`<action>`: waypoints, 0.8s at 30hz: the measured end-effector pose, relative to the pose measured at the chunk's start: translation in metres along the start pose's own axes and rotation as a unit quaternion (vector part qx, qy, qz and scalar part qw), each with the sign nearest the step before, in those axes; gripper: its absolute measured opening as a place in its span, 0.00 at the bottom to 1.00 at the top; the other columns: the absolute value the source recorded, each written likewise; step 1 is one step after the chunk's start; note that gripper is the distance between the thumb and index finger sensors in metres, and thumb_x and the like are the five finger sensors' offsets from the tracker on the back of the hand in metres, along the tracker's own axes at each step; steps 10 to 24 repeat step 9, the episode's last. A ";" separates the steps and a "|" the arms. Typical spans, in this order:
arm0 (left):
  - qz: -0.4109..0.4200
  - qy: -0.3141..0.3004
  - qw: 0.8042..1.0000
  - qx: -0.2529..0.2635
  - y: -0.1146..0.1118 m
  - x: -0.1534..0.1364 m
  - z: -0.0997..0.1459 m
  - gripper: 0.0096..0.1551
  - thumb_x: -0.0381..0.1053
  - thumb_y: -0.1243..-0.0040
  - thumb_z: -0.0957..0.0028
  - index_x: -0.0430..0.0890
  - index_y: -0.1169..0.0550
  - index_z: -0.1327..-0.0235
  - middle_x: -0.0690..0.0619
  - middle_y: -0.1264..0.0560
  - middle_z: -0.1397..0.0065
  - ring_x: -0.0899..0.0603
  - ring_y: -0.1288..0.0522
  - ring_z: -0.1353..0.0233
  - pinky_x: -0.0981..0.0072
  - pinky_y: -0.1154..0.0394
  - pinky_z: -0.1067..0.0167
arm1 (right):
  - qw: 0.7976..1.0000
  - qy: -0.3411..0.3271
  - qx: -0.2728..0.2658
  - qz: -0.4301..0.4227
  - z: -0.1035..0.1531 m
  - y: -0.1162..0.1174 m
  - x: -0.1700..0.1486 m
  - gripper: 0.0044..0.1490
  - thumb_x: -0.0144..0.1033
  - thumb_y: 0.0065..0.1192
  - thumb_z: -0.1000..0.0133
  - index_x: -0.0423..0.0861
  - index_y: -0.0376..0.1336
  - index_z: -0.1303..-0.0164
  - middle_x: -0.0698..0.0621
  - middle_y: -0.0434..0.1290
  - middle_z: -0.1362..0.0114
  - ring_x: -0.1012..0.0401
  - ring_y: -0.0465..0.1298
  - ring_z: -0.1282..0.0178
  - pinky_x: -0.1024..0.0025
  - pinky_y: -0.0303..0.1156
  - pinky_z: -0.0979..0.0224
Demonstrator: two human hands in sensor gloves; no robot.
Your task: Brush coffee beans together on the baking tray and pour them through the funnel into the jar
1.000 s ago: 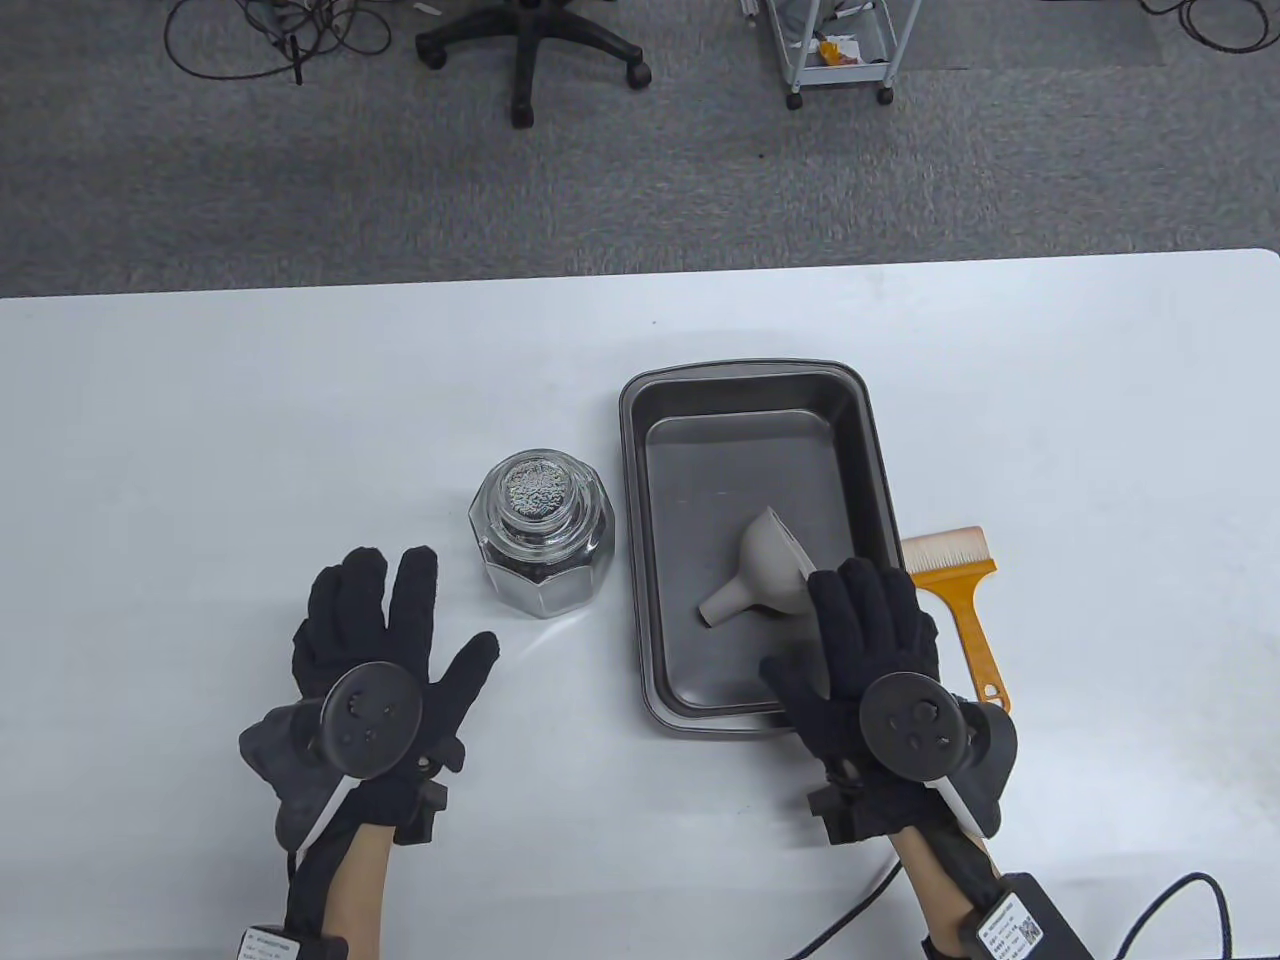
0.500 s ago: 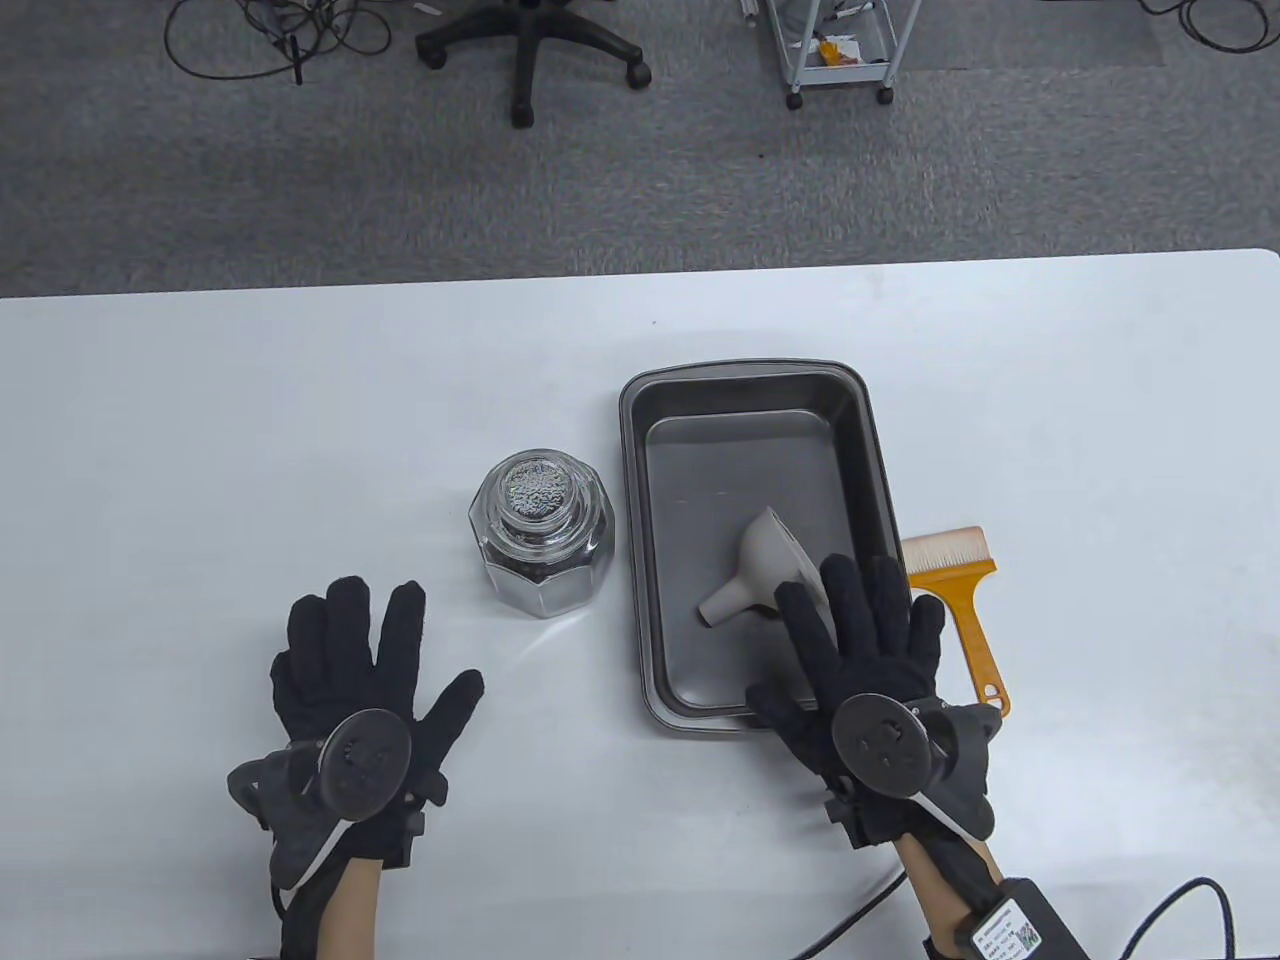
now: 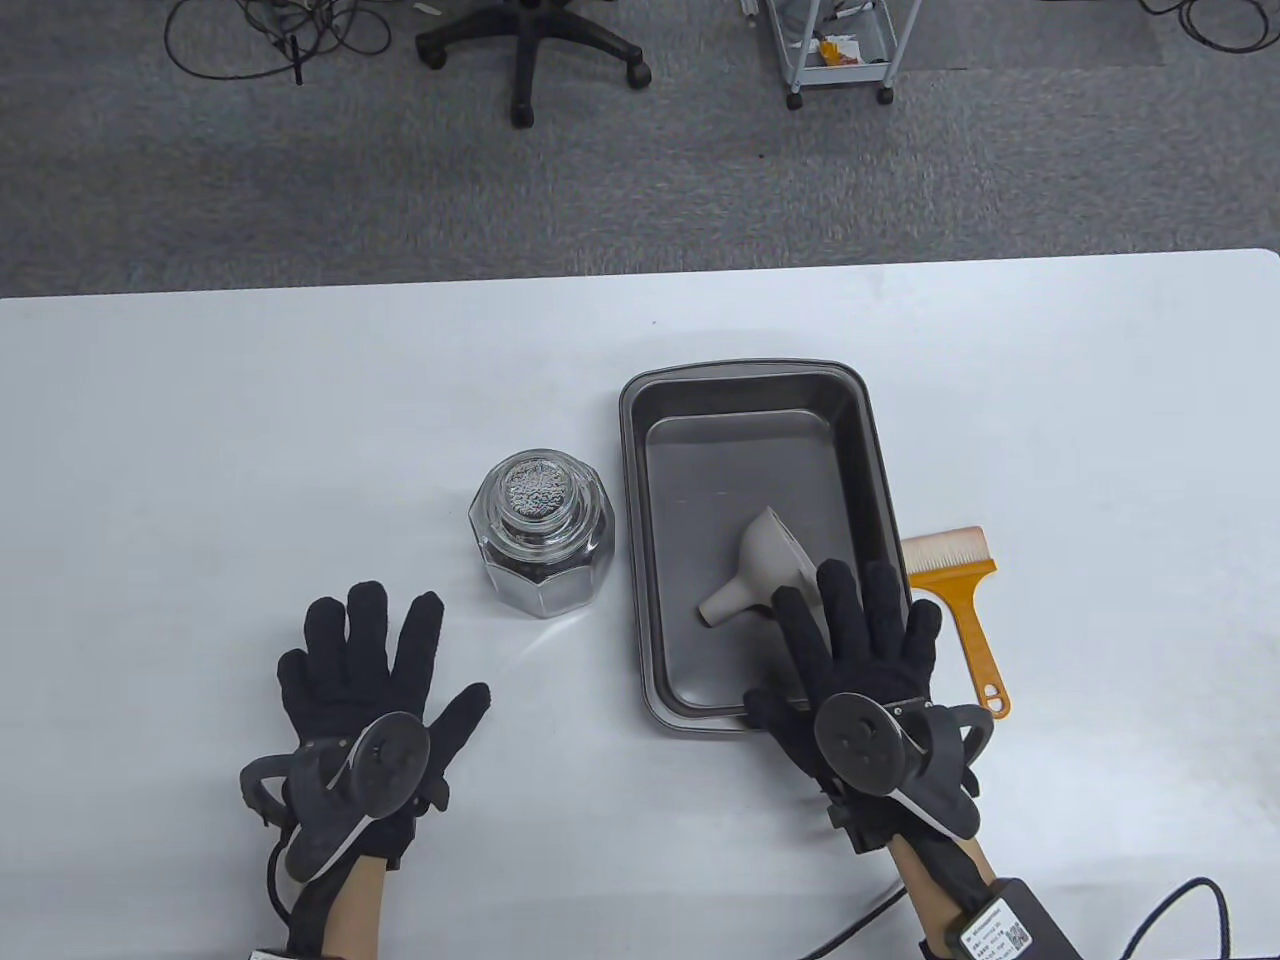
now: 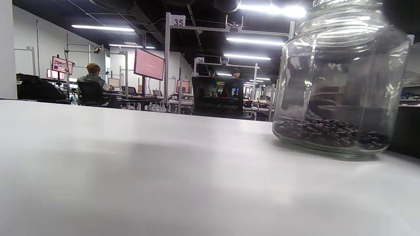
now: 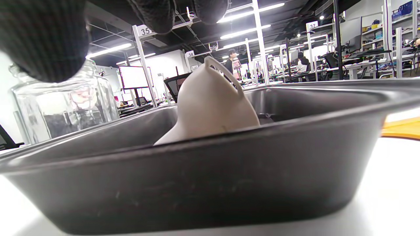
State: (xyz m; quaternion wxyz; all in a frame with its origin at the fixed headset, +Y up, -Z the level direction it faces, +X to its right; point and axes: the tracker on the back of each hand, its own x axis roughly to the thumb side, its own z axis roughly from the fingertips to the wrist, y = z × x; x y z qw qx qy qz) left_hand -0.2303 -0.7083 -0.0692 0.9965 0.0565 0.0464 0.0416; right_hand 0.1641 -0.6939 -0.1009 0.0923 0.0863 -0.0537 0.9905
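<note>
Upright glass jar [image 3: 541, 533], beans [image 4: 331, 132] inside

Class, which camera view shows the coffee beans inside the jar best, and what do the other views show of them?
The left wrist view: the coffee beans lie as a shallow dark layer on the jar bottom, seen side-on. The table view looks down past the lid, showing only darkness; the right wrist view shows a blurred dark mass.

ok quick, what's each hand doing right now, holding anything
Left hand: open, fingers spread, holding nothing.
Right hand: open, fingers straight over the baking tray's near end by the funnel, holding nothing.
</note>
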 end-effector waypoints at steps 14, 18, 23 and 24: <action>0.017 0.010 1.000 -0.005 -0.001 -0.012 0.001 0.54 0.88 0.49 0.59 0.75 0.52 0.20 0.58 0.56 0.08 0.36 0.57 0.11 0.29 0.48 0.22 | 1.000 0.001 0.018 0.010 0.000 0.007 0.002 0.55 0.75 0.61 0.56 0.63 0.48 0.22 0.50 0.47 0.11 0.45 0.42 0.13 0.36 0.40 0.20; 0.017 0.010 1.000 -0.005 -0.001 -0.012 0.001 0.54 0.88 0.49 0.59 0.75 0.52 0.20 0.58 0.56 0.08 0.36 0.57 0.11 0.29 0.48 0.22 | 1.000 0.001 0.018 0.010 0.000 0.007 0.002 0.55 0.75 0.61 0.56 0.63 0.48 0.22 0.50 0.47 0.11 0.45 0.42 0.13 0.36 0.40 0.20; 0.017 0.010 1.000 -0.005 -0.001 -0.012 0.001 0.54 0.88 0.49 0.59 0.75 0.52 0.20 0.58 0.56 0.08 0.36 0.57 0.11 0.29 0.48 0.22 | 1.000 0.001 0.018 0.010 0.000 0.007 0.002 0.55 0.75 0.61 0.56 0.63 0.48 0.22 0.50 0.47 0.11 0.45 0.42 0.13 0.36 0.40 0.20; 0.017 0.010 1.000 -0.005 -0.001 -0.012 0.001 0.54 0.88 0.49 0.59 0.75 0.52 0.20 0.58 0.56 0.08 0.36 0.57 0.11 0.29 0.48 0.22 | 1.000 0.001 0.018 0.010 0.000 0.007 0.002 0.55 0.75 0.61 0.56 0.63 0.48 0.22 0.50 0.47 0.11 0.45 0.42 0.13 0.36 0.40 0.20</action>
